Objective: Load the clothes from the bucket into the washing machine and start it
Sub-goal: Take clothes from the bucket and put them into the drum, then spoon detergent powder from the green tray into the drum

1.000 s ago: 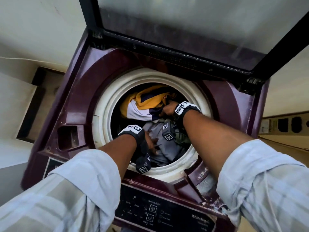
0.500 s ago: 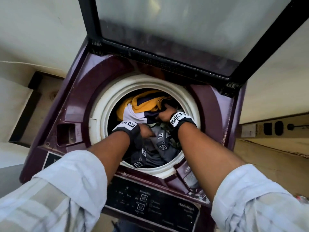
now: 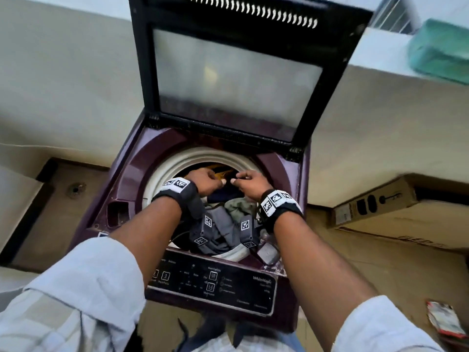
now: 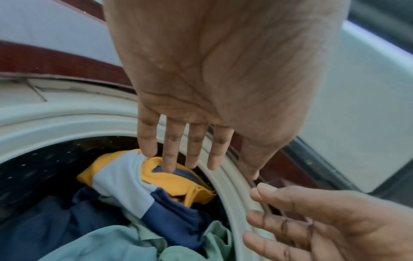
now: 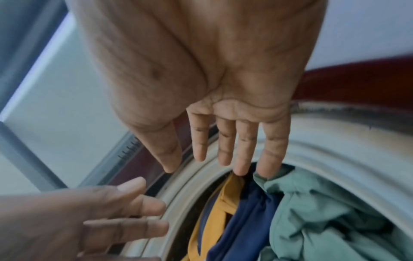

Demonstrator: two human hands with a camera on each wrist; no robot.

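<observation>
The maroon top-loading washing machine stands with its glass lid raised. Inside the white drum rim lie clothes: a yellow, white and navy garment, a pale green one and a grey one. My left hand hovers over the far side of the drum, fingers straight, holding nothing. My right hand is close beside it, also with straight fingers and empty. The control panel faces me at the front. No bucket is in view.
A long cardboard box lies on the floor to the machine's right. A green object sits on a ledge at the upper right. A small printed packet lies on the floor at the lower right. Walls close in behind and to the left.
Both hands have come up out of the clothes to rim level and now hold nothing. The head view has pulled back and tilted up, showing the whole lid.
</observation>
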